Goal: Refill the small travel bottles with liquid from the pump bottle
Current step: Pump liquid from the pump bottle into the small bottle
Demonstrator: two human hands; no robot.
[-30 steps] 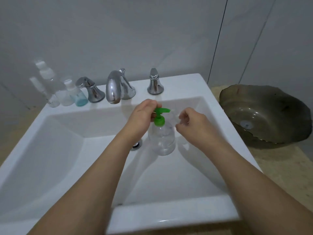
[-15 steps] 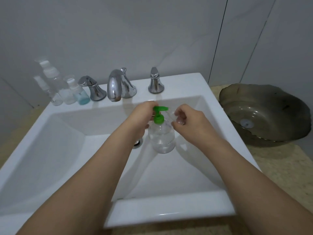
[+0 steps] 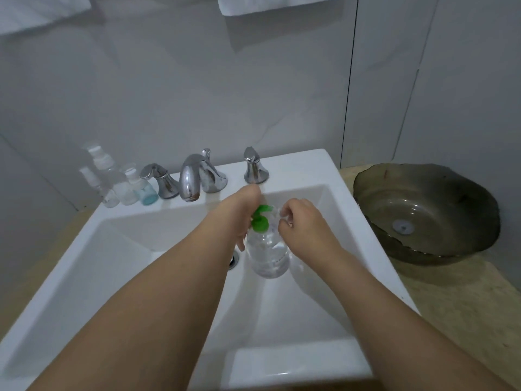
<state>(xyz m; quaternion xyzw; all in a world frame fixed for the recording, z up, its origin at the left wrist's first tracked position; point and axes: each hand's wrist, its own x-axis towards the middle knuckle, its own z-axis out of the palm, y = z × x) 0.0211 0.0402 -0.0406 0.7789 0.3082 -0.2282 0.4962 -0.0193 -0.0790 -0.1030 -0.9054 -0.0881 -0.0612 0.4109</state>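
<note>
From the head view I see my left hand [image 3: 243,214] wrapped around the green pump head [image 3: 260,220] of the clear pump bottle [image 3: 267,253] standing in the sink [image 3: 332,176]. My right hand [image 3: 301,224] pinches a small clear travel bottle [image 3: 277,214] just beside the nozzle.

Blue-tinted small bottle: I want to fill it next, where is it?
In the head view the blue-tinted small bottle stands on the white sink's back ledge, left of the chrome left tap handle.

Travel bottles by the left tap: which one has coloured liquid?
The rightmost bottle, next to the left tap handle: its base is pale blue. The others look clear.
</note>
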